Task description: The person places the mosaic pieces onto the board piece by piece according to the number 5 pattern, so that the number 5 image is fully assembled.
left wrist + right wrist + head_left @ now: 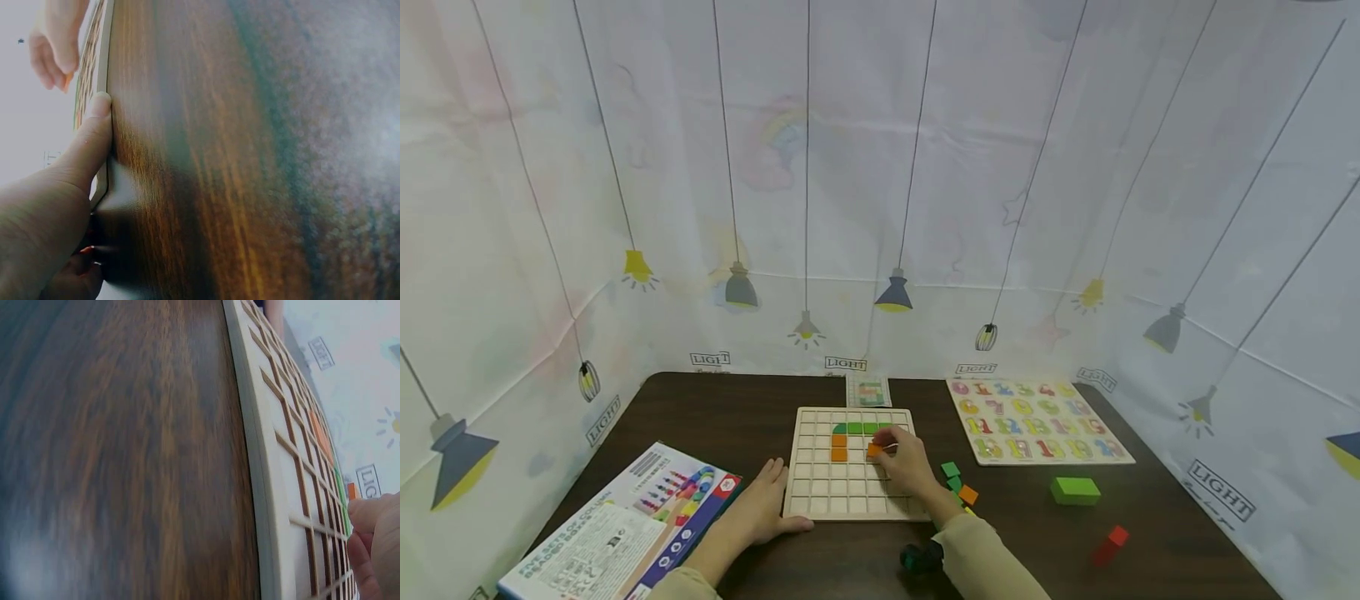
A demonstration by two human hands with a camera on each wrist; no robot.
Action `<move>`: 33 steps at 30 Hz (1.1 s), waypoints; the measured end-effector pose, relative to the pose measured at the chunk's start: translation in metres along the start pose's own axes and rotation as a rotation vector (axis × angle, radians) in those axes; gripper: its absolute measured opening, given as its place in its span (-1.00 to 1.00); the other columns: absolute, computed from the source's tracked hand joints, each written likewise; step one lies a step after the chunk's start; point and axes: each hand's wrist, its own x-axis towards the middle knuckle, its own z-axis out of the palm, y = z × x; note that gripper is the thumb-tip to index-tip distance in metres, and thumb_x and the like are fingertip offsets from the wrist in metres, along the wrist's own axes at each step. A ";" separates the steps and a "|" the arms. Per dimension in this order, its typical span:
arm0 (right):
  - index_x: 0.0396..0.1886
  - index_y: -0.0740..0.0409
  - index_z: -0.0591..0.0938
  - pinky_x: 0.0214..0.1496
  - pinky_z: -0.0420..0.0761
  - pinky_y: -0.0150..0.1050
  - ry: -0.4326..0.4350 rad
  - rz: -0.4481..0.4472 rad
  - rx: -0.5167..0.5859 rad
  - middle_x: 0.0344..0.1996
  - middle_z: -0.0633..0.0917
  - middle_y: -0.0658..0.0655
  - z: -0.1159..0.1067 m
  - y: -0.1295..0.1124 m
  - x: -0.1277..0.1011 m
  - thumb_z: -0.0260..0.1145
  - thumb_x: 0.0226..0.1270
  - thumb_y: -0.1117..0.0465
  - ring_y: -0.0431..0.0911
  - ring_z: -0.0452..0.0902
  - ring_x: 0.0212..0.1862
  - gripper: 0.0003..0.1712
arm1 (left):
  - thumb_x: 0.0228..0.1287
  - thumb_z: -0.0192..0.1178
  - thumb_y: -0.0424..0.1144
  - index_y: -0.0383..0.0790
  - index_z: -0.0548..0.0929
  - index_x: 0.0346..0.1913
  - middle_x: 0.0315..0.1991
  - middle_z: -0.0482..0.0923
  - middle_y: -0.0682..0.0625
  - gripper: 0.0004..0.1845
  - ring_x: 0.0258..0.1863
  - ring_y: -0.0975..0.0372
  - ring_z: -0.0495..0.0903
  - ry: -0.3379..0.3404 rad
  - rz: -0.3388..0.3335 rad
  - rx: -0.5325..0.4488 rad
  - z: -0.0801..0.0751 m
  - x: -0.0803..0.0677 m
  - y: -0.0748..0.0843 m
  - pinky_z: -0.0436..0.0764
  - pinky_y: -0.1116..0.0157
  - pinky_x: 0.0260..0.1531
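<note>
With the left hand [767, 504] lying flat against the board [850, 500] (steadying it), the right hand [904, 458] pinching the orange block [874, 450] mid-frame should probably lower it squarely into a cell.
</note>
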 end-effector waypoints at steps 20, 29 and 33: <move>-0.06 0.29 0.57 -0.13 0.60 -0.24 -0.078 -0.032 -0.011 -0.19 0.64 0.15 0.020 -0.009 0.004 0.27 0.20 0.48 -0.02 0.58 -0.14 -0.71 | -0.02 0.28 0.31 -0.62 0.27 0.27 0.31 0.14 -0.49 0.10 0.35 -0.23 0.08 -0.012 0.016 0.018 0.004 0.001 0.003 0.21 -0.04 0.25; -0.07 0.27 0.58 -0.14 0.60 -0.24 -0.053 -0.053 -0.032 -0.20 0.65 0.13 0.022 -0.008 0.007 0.26 0.18 0.49 -0.04 0.59 -0.16 -0.70 | -0.03 0.31 0.29 -0.58 0.29 0.27 0.30 0.16 -0.49 0.07 0.34 -0.24 0.09 0.004 0.012 0.018 0.002 0.003 0.000 0.21 -0.05 0.25; -0.05 0.30 0.57 -0.13 0.60 -0.21 -0.041 -0.039 -0.011 -0.19 0.65 0.17 0.019 -0.009 0.006 0.26 0.20 0.47 -0.01 0.59 -0.15 -0.70 | -0.04 0.32 0.29 -0.58 0.29 0.27 0.30 0.16 -0.48 0.07 0.34 -0.23 0.09 0.005 0.001 0.019 0.000 0.001 -0.001 0.22 -0.05 0.24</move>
